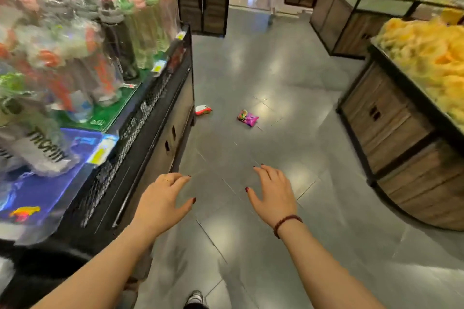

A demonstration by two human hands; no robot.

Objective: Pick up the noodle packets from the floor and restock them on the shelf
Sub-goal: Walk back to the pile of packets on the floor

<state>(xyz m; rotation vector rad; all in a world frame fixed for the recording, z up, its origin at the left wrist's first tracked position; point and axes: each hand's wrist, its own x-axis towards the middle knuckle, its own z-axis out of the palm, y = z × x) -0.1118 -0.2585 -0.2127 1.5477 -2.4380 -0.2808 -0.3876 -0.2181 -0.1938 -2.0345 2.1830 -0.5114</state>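
Left, near to mid: black mesh-fronted display stand [140, 118] carrying plastic-wrapped bottles [75, 52], blurred; one dark flask [118, 40] among them; green mat [113, 108] and blue mat [50, 190] beneath; yellow price tags [100, 154] on the front edge.
Right, near: wood-panelled counter [391, 118] heaped with yellow-orange bagged goods [426, 57].
Far, centre: dark two-door cabinet [203, 0].
Far right: a second wood-panelled counter [351, 25].

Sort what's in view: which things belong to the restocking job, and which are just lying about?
Job: red packet, purple packet, both on the floor; left hand and right hand, empty.
Not job: bottles, yellow goods, wooden cabinets.
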